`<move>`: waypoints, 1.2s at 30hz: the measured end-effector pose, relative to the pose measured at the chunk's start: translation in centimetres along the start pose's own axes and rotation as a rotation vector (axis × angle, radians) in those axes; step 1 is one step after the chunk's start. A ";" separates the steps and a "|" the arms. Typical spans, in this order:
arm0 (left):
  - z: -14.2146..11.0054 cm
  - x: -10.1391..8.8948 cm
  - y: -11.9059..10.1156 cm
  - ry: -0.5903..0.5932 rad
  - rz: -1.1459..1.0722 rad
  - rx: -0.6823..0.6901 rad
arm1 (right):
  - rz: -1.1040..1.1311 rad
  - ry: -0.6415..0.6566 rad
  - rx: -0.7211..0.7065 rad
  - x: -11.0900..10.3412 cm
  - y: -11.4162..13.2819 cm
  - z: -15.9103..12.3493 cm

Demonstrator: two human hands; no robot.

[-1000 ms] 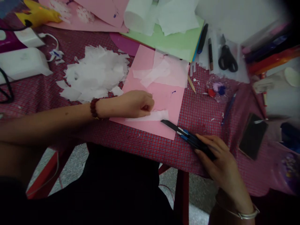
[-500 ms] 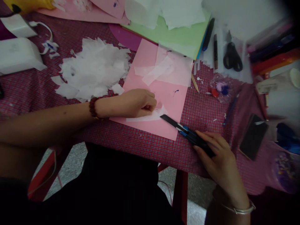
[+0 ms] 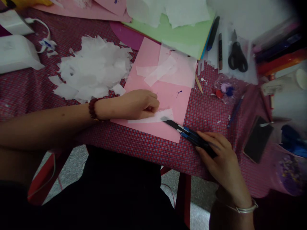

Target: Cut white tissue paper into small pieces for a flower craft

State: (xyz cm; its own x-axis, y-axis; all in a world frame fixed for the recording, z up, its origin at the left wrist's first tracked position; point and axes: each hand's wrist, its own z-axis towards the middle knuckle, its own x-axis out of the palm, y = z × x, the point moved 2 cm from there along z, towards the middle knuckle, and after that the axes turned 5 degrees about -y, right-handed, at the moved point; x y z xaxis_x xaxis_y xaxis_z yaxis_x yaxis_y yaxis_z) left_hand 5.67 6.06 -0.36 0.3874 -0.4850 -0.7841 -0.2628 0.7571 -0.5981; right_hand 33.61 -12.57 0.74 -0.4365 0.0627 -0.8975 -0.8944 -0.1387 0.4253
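A black and blue utility knife [image 3: 189, 133] is gripped in my right hand [image 3: 222, 159], its dark blade pointing left with the tip at the right part of a white paper strip [image 3: 165, 115]. The strip lies across the lower part of a pink sheet [image 3: 172, 127]. My left hand [image 3: 144, 103] is closed, knuckles up, and presses on the strip from above; its fingertips are mostly hidden. More thin white paper pieces [image 3: 161, 72] lie higher on the pink sheet. Left of it spreads a heap of torn white paper [image 3: 93, 68].
Black scissors [image 3: 237, 59], a marker [image 3: 213, 33] and a pencil stub [image 3: 199, 84] lie at the upper right. A dark phone-like slab [image 3: 258, 139] is beyond my right hand. A green sheet [image 3: 184, 40] sits at the back, and a white device [image 3: 19, 52] at the left.
The knife tip has shifted slightly left and now overlaps the strip. The strip's right end, uneven before, shows as a broader, flatter piece. My left hand stays nearly in place.
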 end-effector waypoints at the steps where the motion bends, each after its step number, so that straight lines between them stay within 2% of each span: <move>1: 0.0 0.0 -0.1 -0.001 0.000 -0.004 | -0.001 0.005 -0.005 0.0 0.0 0.1; 15: -0.1 -0.3 -0.7 0.012 0.065 -0.016 | 0.007 0.023 -0.029 -0.1 0.0 1.7; 20: -1.3 -0.1 -1.6 0.053 0.275 0.084 | 0.005 0.023 -0.002 -0.1 -0.1 0.9; 23: -2.0 0.2 -2.2 0.080 0.421 0.080 | 0.000 0.018 -0.010 -0.2 0.1 0.7; 26: -2.4 0.5 -2.6 -0.004 0.449 0.009 | -0.017 0.019 -0.013 -0.2 0.1 0.8; 30: -2.5 1.2 -2.4 -0.134 0.356 -0.049 | -0.010 0.021 -0.023 -0.3 0.0 1.2; 33: -2.4 1.8 -2.0 -0.130 0.304 -0.051 | -0.017 0.046 -0.027 -0.4 -0.2 1.8; 36: -2.4 2.1 -1.8 -0.075 0.323 -0.065 | -0.022 0.066 -0.043 -0.4 -0.4 2.3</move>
State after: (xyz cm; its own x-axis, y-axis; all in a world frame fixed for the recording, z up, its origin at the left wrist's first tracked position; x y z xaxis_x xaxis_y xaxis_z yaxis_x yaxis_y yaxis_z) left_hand 4.87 2.63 -1.31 0.3383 -0.1891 -0.9219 -0.4375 0.8357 -0.3319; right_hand 33.94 -10.22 1.21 -0.4082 0.0011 -0.9129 -0.8980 -0.1802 0.4013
